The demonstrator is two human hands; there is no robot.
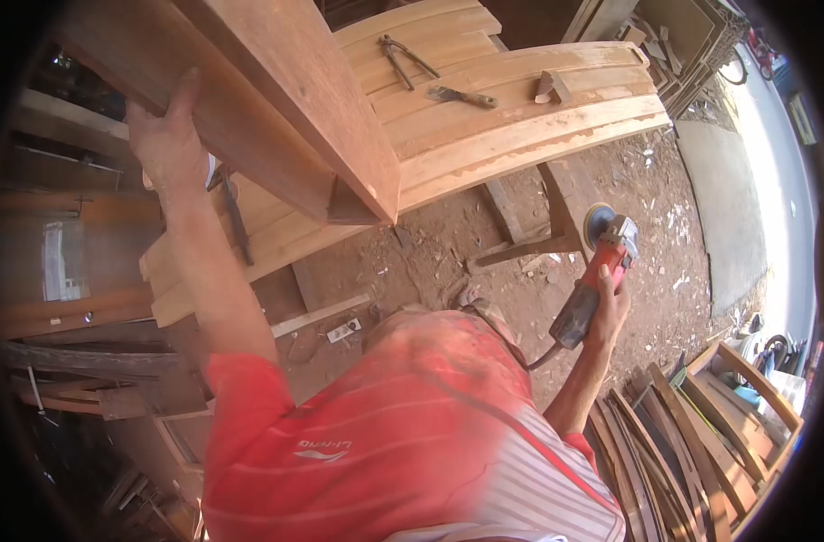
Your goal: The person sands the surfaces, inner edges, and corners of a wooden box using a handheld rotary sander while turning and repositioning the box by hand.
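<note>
My left hand grips the edge of a long, reddish-brown wooden box-like piece, its fingers partly hidden behind the wood. The piece slants over the pale wooden panel, with its near end close to the panel's front edge. In my right hand is a red and black angle grinder, held out to the right, apart from the wood. A round sanding disc is fitted at its head, and the cord runs back towards my body. Whether the disc is spinning, I cannot tell.
On the panel lie pincers, a scraper and a bent sheet of sandpaper. A power strip rests on the dirt floor among wood chips. Stacked wooden parts stand at the lower right.
</note>
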